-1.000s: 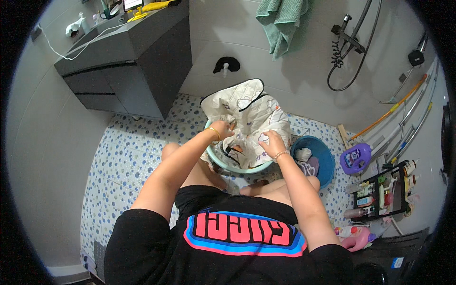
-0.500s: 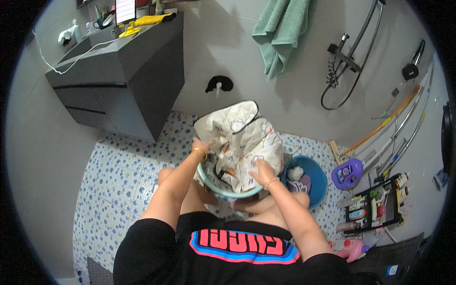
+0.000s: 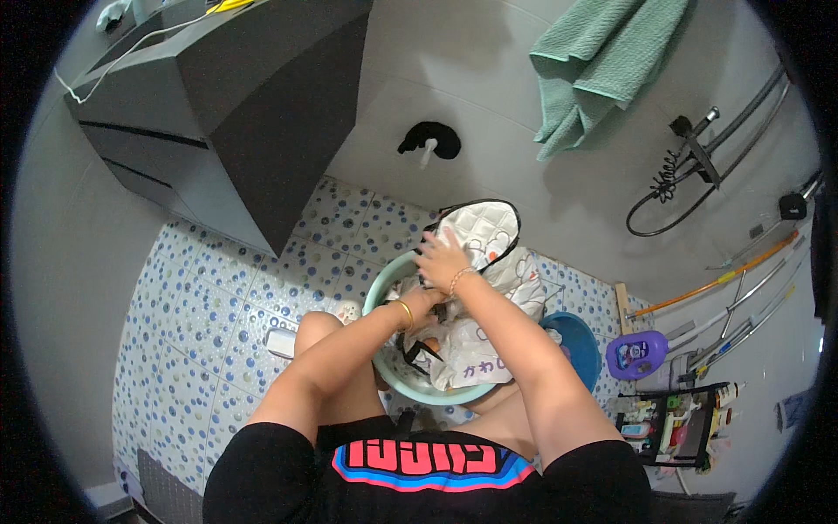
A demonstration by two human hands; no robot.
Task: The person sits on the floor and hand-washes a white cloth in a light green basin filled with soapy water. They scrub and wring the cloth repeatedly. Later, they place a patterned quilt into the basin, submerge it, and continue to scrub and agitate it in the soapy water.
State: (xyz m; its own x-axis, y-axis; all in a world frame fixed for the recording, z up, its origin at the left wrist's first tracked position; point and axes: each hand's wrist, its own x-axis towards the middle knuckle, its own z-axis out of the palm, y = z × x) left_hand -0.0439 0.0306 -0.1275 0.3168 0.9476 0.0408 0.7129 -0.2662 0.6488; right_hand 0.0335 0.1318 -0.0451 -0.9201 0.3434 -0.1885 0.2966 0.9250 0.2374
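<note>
A white quilted cloth item (image 3: 485, 234) with black edging and small printed pictures lies bunched in a round pale-green basin (image 3: 403, 385) between my legs, part of it draped over the far right side. My right hand (image 3: 443, 259) rests on its far part by the black edge, fingers spread. Lower down, my left hand (image 3: 422, 307) reaches into the folds inside the basin. Its fingertips are hidden by cloth and by my right arm. Some dark strap-like pieces show among the folds.
A blue bucket (image 3: 576, 342) stands right of the basin, beside a purple bottle (image 3: 637, 355) and a black rack of bottles (image 3: 681, 424). Long poles (image 3: 724, 271) lean at the right. A grey cabinet (image 3: 262, 113) juts out at left. A small white object (image 3: 281, 342) lies on the tiles.
My right hand has moved from the near right of the cloth to its far edge. My left hand has moved rightward into the folds. The cloth's far flap has shifted right; the view has shifted.
</note>
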